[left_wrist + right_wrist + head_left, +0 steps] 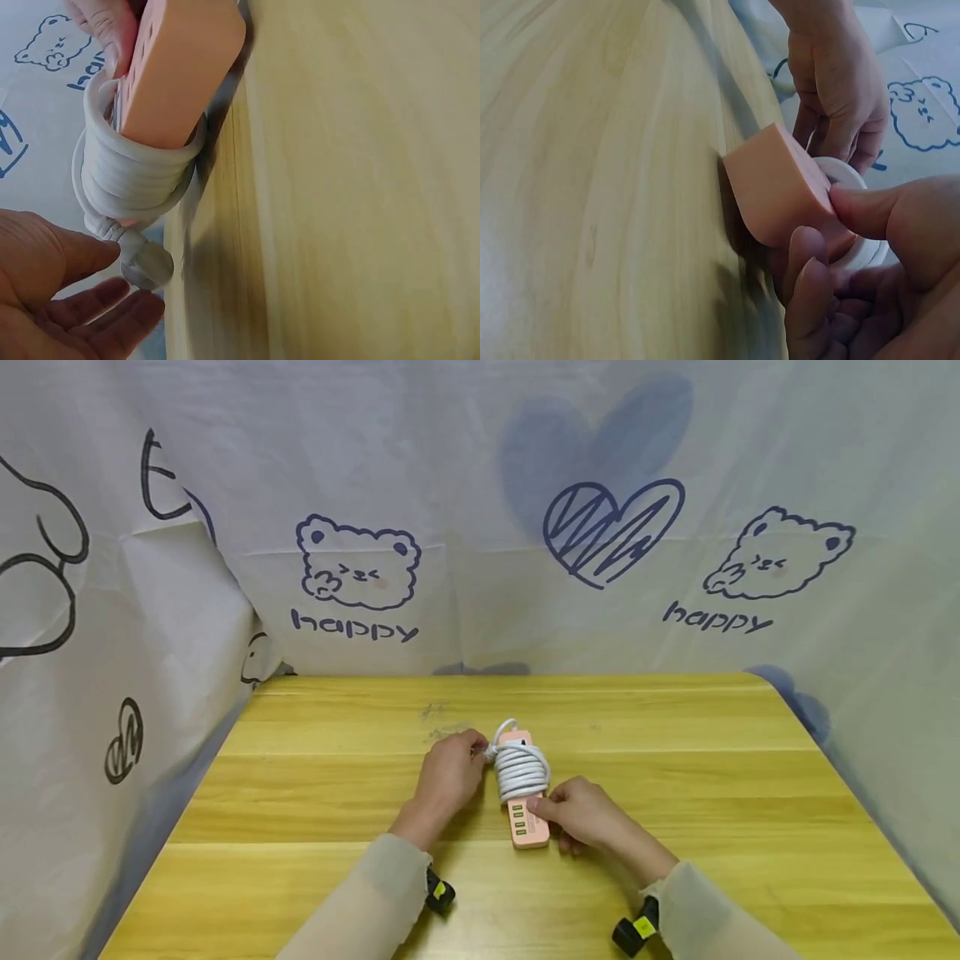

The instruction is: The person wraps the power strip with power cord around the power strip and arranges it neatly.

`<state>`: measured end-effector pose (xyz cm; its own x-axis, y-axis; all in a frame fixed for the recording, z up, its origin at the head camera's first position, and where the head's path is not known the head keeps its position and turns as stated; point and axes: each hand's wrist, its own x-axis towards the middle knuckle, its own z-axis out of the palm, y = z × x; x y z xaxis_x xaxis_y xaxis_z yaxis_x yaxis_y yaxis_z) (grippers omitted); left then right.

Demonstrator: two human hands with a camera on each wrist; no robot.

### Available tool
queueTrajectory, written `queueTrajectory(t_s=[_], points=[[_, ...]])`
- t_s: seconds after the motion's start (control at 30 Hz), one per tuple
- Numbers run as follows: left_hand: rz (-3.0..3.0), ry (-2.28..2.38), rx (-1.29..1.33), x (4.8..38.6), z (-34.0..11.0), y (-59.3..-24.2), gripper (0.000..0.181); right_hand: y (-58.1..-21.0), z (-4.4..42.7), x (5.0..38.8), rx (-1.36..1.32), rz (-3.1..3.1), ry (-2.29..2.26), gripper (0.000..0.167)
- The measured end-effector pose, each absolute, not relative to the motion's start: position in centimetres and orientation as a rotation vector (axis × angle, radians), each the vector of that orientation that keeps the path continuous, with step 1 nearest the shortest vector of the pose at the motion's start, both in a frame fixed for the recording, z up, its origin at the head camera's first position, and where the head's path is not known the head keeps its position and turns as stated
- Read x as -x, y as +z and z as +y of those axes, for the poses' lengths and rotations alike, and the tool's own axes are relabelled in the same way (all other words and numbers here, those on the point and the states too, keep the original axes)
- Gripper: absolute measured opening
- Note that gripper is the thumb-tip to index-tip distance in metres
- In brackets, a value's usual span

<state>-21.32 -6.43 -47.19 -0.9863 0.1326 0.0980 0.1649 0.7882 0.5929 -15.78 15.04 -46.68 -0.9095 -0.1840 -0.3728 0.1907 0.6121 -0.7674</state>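
Note:
A pink power strip (529, 831) with a row of small green-lined ports lies on the wooden table, slightly tilted in the wrist views. Its white cord (522, 771) is wound in several turns around the strip's middle. The right hand (588, 814) grips the near end of the strip, thumb on the top face and fingers at the side. At the far left of the coil, the left hand (452, 768) has its thumb and fingers about the white plug (147, 265) on the cord's end. The plug's prongs cannot be seen.
The wooden table (300, 810) stretches out on both sides of the hands. Behind it hangs a white cloth (480, 593) printed with bears, hearts and the word "happy"; more cloth hangs at the left and right. Black wrist cameras (439, 892) sit under both sleeves.

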Motion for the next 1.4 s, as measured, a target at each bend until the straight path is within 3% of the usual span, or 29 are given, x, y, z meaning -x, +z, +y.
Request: queueTrajectory(t_s=[0.27, 0.6, 0.77, 1.03, 1.4], points=[[-2.891, -0.890, 0.224, 21.2, -6.7, -47.0, 0.007, -46.1, 14.3, 15.9, 0.042, 2.541, -1.143, 0.045], [-2.877, -0.889, 0.203, 21.0, -7.1, -46.8, 0.011, -45.8, 13.6, 15.8, 0.048, 2.678, -1.129, 0.038], [-2.875, -0.885, 0.225, 21.0, -7.0, -46.8, 0.011, -46.1, 13.2, 15.6, 0.076, 2.622, -1.219, 0.042], [-2.907, -1.167, 0.245, 21.6, -6.2, -47.2, 0.016, -47.5, 14.0, 15.9, -0.033, 2.170, -1.635, 0.037], [-2.858, -1.338, 0.285, 21.7, -5.2, -48.0, 0.032, -47.4, 14.2, 17.0, -0.092, 2.262, -1.493, 0.033]])
